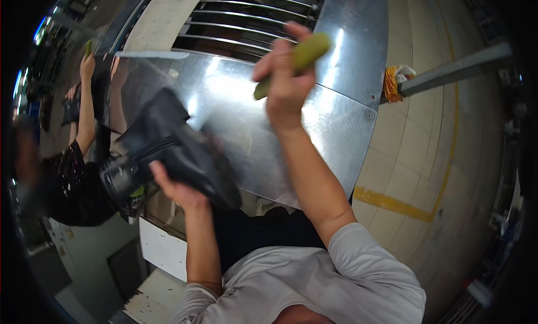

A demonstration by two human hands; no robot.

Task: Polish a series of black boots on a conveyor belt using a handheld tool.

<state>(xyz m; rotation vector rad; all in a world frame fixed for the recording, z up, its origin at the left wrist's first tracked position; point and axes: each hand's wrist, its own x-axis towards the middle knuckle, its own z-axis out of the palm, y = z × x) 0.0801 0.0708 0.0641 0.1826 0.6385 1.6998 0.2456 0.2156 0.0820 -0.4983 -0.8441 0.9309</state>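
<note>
My left hand (pixel 182 190) holds a black ankle boot (pixel 185 150) from below, its thumb up along the side. The boot is tilted over the near left part of the metal table (pixel 224 91), and its far end is blurred. A zip or seam runs along its side. Up and to the right, my right hand (pixel 288 80) is closed around a long olive-green block with rounded ends (pixel 310 50); whether it is a brush or a pad I cannot tell. The block is raised above the table, apart from the boot.
Past the metal table is a rack of shiny rollers or bars (pixel 246 13). At the left a co-worker (pixel 73 178) raises a similar green block (pixel 88 48). A grey post (pixel 454 72) with orange wrapping stands at the right, above a tiled floor with a yellow line (pixel 392 205).
</note>
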